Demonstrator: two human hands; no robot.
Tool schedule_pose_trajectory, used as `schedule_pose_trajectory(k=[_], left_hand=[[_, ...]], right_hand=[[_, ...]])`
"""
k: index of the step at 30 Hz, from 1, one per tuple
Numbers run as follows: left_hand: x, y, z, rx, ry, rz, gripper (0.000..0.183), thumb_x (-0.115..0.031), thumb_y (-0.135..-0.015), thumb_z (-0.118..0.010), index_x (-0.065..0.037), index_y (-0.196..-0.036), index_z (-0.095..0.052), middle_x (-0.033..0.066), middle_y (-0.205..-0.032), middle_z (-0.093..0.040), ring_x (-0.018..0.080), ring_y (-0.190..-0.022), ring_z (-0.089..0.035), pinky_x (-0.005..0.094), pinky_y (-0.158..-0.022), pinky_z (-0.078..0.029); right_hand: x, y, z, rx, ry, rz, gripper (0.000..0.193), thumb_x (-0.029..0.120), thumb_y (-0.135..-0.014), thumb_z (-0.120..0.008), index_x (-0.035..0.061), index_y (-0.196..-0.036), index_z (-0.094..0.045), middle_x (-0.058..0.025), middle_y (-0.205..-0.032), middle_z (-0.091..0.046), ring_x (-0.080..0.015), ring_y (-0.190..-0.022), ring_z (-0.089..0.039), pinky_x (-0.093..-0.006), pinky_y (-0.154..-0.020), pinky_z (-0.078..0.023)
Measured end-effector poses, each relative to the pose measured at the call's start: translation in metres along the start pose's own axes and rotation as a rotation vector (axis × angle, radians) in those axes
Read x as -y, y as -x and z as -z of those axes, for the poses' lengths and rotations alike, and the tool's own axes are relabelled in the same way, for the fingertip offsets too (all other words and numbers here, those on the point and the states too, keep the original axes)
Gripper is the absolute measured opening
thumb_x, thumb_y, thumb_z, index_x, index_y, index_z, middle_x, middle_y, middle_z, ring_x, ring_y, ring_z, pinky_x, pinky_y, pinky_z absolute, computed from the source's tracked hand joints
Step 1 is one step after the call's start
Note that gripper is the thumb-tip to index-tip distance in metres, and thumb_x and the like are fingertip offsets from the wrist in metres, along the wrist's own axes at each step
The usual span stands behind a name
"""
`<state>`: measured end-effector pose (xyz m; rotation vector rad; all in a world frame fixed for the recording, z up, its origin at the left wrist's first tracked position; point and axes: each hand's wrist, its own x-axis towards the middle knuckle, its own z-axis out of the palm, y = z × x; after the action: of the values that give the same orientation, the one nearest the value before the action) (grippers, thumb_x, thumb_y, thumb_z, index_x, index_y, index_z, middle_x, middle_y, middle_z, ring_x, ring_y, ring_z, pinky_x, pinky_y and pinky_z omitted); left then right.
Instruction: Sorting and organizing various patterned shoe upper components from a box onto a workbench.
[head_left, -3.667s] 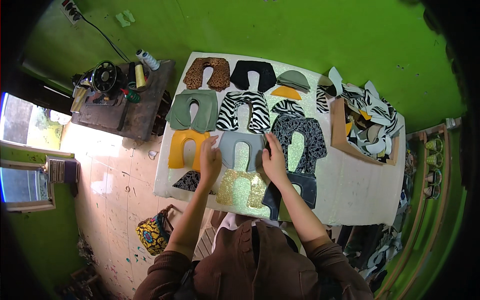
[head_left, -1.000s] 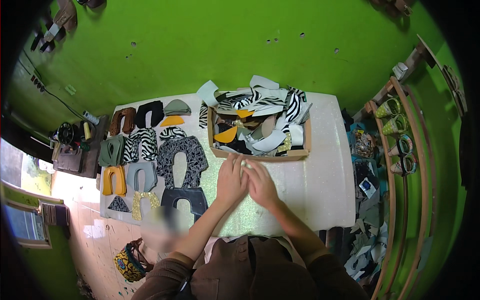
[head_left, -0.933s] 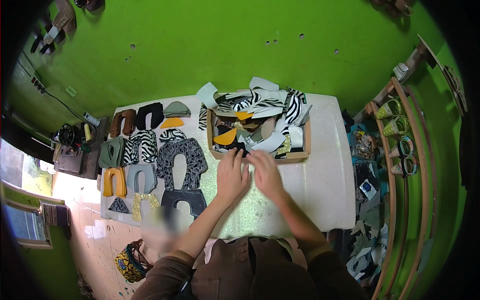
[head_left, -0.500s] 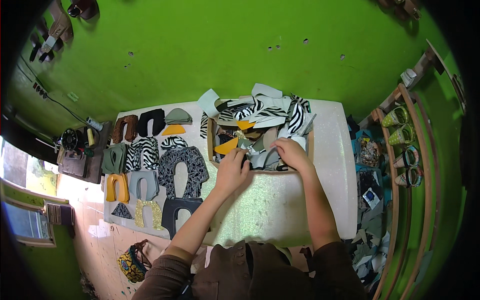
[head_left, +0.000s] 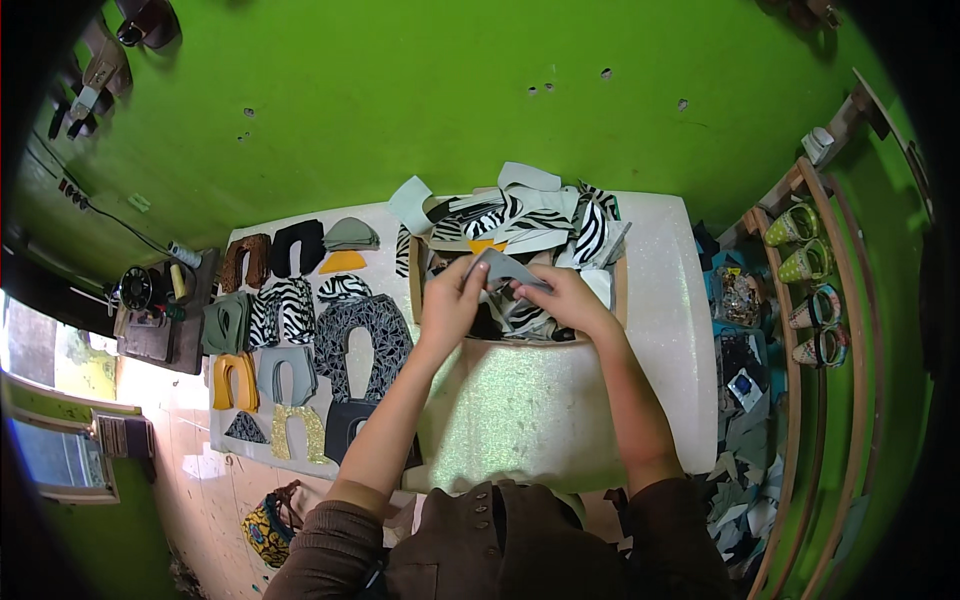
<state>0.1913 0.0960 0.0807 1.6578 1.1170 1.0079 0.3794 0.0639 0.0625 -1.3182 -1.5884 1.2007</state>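
Observation:
My left hand [head_left: 452, 298] and my right hand [head_left: 556, 299] together hold a flat grey cut piece [head_left: 503, 269] over a shallow cardboard box [head_left: 414, 282] at the back of the table. The box is heaped with zebra-striped, white and orange cut shapes [head_left: 530, 222]. Left of the box, several U-shaped shoe-upper pieces lie in rows on the white table [head_left: 520, 420]: a grey patterned one [head_left: 362, 340], zebra ones [head_left: 285, 305], a yellow one [head_left: 235, 380], a gold glitter one [head_left: 292, 432].
A sewing machine stand [head_left: 150, 310] sits left of the table. A wooden rack with green shoes [head_left: 805, 260] stands at the right, with scraps on the floor [head_left: 735, 470]. A patterned bag [head_left: 268, 525] lies near my left side. Green wall behind.
My view swung from the laid-out pieces to the box. Both hands went from the table surface into the box and lifted out a grey piece.

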Motion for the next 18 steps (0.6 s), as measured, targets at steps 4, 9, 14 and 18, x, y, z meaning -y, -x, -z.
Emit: schedule_pose_trajectory(k=[4, 9, 14, 18], left_hand=[[0.012, -0.01, 0.023, -0.026, 0.171, 0.08, 0.023, -0.019, -0.092, -0.051, 0.0, -0.101, -0.06, 0.0065, -0.077, -0.064, 0.0075, -0.068, -0.058, 0.0211, -0.061, -0.043], [0.009, -0.008, 0.025, 0.097, 0.467, 0.231, 0.031, -0.021, -0.097, -0.04, 0.004, -0.104, -0.056, 0.0097, -0.094, -0.065, 0.0124, -0.086, -0.06, 0.0228, -0.076, -0.047], [0.003, -0.003, 0.026, 0.155, 0.81, 0.568, 0.033, -0.018, -0.097, -0.032, 0.005, -0.117, -0.046, 0.0152, -0.112, -0.058, 0.0186, -0.099, -0.059, 0.0297, -0.085, -0.048], [0.032, 0.013, 0.034, 0.194, 1.269, 0.658, 0.037, -0.016, -0.096, -0.033, 0.006, -0.125, -0.036, 0.0176, -0.118, -0.054, 0.0228, -0.102, -0.058, 0.034, -0.09, -0.047]], right_hand=[[0.009, 0.006, 0.015, -0.139, -0.003, -0.082, 0.014, 0.01, -0.083, -0.061, 0.0029, -0.095, -0.062, -0.0017, -0.077, -0.062, -0.0082, -0.074, -0.055, -0.0223, -0.067, -0.044], [-0.003, 0.006, 0.019, -0.269, -0.353, -0.004, 0.015, 0.012, -0.088, -0.057, -0.001, -0.097, -0.056, -0.0037, -0.085, -0.062, -0.0077, -0.078, -0.058, -0.0208, -0.069, -0.046], [-0.006, 0.008, 0.0, -0.258, -0.93, -0.08, 0.023, 0.014, -0.091, -0.051, -0.0018, -0.107, -0.049, -0.0113, -0.096, -0.061, -0.0163, -0.088, -0.061, -0.027, -0.077, -0.05], [-0.01, 0.013, -0.028, -0.276, -1.117, -0.173, 0.036, 0.006, -0.092, -0.042, -0.0039, -0.126, -0.038, -0.0185, -0.116, -0.054, -0.0251, -0.103, -0.058, -0.0327, -0.084, -0.05]])
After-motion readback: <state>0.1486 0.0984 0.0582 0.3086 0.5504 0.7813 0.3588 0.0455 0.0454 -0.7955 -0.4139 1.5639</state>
